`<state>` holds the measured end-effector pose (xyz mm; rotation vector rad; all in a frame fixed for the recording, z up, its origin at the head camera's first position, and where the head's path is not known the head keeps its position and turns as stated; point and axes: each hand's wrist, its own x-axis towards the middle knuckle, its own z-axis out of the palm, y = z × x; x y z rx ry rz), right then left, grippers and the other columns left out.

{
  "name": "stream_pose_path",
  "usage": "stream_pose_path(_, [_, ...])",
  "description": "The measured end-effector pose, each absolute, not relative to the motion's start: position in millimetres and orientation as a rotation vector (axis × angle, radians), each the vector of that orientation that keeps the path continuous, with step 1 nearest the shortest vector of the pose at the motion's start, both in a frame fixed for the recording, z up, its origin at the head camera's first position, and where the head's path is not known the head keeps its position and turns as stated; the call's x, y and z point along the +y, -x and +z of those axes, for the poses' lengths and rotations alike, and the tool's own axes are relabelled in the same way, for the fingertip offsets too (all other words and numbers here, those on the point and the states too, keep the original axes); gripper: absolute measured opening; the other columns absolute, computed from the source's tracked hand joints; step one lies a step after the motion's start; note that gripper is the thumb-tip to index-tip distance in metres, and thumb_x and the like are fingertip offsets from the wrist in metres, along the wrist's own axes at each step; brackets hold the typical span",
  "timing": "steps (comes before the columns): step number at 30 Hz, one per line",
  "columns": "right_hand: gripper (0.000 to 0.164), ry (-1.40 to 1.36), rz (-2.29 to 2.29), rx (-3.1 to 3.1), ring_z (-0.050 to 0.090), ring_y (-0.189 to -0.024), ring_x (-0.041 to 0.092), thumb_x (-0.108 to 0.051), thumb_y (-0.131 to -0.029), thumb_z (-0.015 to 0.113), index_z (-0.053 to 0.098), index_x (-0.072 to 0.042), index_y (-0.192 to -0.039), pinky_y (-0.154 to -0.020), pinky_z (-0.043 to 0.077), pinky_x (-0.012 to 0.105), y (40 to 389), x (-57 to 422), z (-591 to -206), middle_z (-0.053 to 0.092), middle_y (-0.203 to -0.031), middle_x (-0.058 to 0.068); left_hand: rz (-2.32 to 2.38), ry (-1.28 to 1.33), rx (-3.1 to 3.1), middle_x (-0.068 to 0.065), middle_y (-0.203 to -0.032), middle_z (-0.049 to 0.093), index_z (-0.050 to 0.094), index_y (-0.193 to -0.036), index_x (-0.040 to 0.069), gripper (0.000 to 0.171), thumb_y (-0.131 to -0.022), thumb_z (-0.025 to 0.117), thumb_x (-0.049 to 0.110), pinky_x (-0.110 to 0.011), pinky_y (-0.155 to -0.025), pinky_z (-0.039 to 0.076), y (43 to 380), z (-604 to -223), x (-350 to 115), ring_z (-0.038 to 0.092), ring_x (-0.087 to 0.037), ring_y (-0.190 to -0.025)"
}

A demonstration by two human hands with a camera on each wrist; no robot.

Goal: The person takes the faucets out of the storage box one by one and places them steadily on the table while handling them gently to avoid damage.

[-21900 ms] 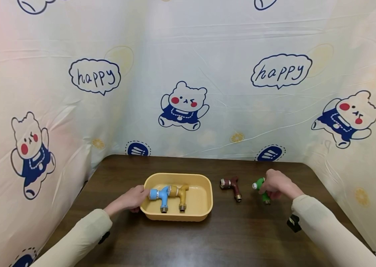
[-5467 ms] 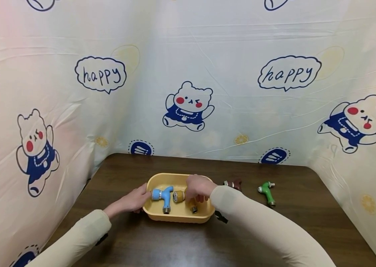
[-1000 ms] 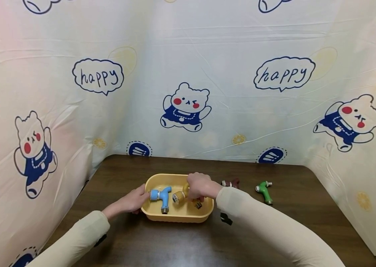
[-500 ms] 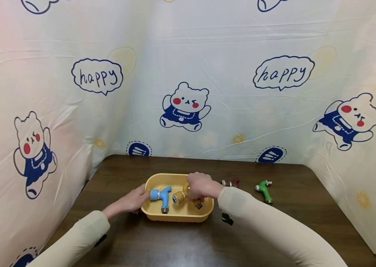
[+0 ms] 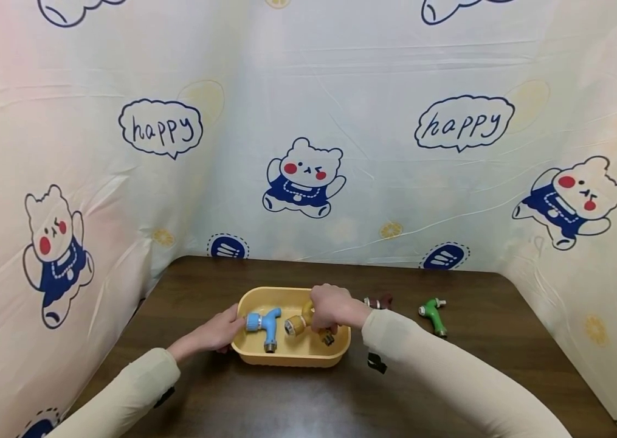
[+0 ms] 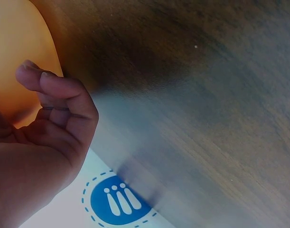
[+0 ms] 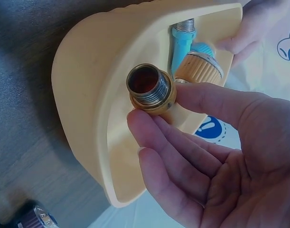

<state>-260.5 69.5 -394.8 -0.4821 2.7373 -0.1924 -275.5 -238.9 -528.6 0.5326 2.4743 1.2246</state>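
Note:
My left hand (image 5: 219, 328) grips the left rim of a yellow plastic basin (image 5: 286, 360). The left wrist view has those fingers (image 6: 64, 88) curled at the basin's side. Inside the basin, my right hand (image 5: 332, 307) pinches a mustard-yellow tap (image 5: 295, 325) by its body, thumb on one side and fingers on the other. The tap's threaded metal end (image 7: 152, 90) points toward the right wrist camera, and its ribbed knob faces left in the head view. Beside it lies a blue tap (image 5: 270, 331) on the basin floor, close to my left fingertips.
Right of the basin, a dark red tap (image 5: 378, 302) lies on the brown wooden table (image 5: 308, 401), partly hidden by my right forearm. Farther right is a green tap (image 5: 435, 317). A white printed curtain (image 5: 363, 201) hangs behind and at both sides.
Long before, my right hand was at the green tap and the yellow tap lay against the blue one. Since 5.5 seconds ago my right hand has kept the yellow tap, now tilted; lately almost still.

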Motion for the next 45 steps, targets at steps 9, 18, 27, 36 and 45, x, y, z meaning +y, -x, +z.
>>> stream_pose_path(9, [0.017,0.461,-0.248,2.724,0.068,-0.050,0.020,-0.012,-0.083,0.083,0.066,-0.011,-0.079,-0.040,0.043,0.026,254,76,-392,0.064,-0.056,0.004,1.203,-0.350,2.487,-0.010,-0.069,0.062,0.040,-0.139,-0.008,0.041,-0.109,0.044,0.021,-0.029,-0.040,0.044,248,-490,-219,0.052,-0.018,-0.044])
stream_pose_path(18, [0.017,0.465,-0.260,2.726,0.068,-0.051,0.022,-0.012,-0.082,0.083,0.067,-0.010,-0.078,-0.040,0.043,0.026,252,78,-389,0.062,-0.053,0.003,1.212,-0.433,2.445,-0.009,-0.071,0.064,0.036,-0.144,-0.004,0.049,-0.111,0.043,0.032,-0.035,-0.039,0.048,287,-552,-244,0.058,-0.022,-0.045])
stream_pose_path(27, [0.017,0.457,-0.257,2.720,0.070,-0.054,0.022,-0.013,-0.083,0.083,0.067,-0.010,-0.080,-0.041,0.044,0.026,253,79,-383,0.065,-0.059,0.004,1.218,-0.429,2.482,-0.009,-0.068,0.061,0.037,-0.138,-0.013,0.046,-0.108,0.044,0.022,-0.030,-0.039,0.045,249,-487,-220,0.052,-0.018,-0.044])
stream_pose_path(36, [0.019,0.479,-0.309,2.715,0.073,-0.058,0.025,-0.012,-0.083,0.083,0.067,-0.009,-0.074,-0.041,0.045,0.025,249,82,-374,0.067,-0.060,0.006,1.212,-0.434,2.493,-0.007,-0.066,0.060,0.039,-0.135,-0.012,0.042,-0.108,0.041,0.019,-0.026,-0.040,0.043,243,-477,-216,0.050,-0.014,-0.044])
stream_pose_path(45, [0.022,0.468,-0.317,2.719,0.072,-0.055,0.024,-0.012,-0.082,0.082,0.067,-0.009,-0.067,-0.040,0.043,0.024,252,89,-371,0.065,-0.054,0.004,1.185,-0.306,2.520,-0.012,-0.069,0.061,0.041,-0.139,-0.008,0.039,-0.108,0.044,0.015,-0.027,-0.041,0.041,240,-473,-210,0.049,-0.017,-0.045])
